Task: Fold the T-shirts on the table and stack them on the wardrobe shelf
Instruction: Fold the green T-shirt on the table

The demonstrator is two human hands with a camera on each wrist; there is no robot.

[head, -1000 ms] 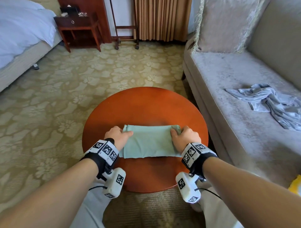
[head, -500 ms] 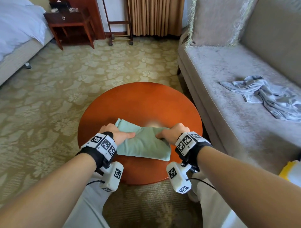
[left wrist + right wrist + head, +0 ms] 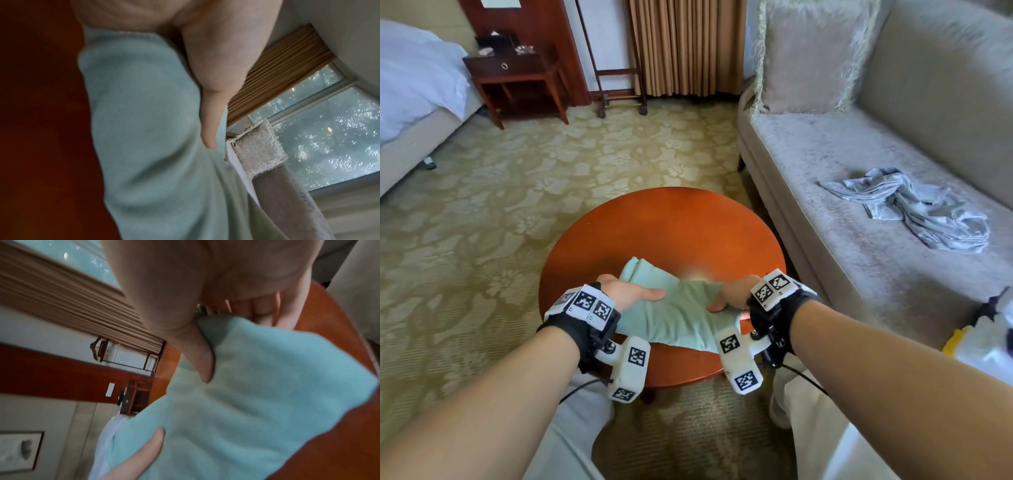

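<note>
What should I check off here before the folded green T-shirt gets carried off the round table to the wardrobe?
1. Left hand grip on the green T-shirt: ok, thumb on top.
2. Right hand grip: ok, thumb pinches the cloth.
3. Fold tidy: not ok, the near edge sags toward the round table.
4. Shirt clear of the table: cannot tell.
5. Wardrobe shelf in sight: not ok, no view shows it.
6. Other shirts left: not ok, a crumpled grey garment lies on the sofa.
</note>
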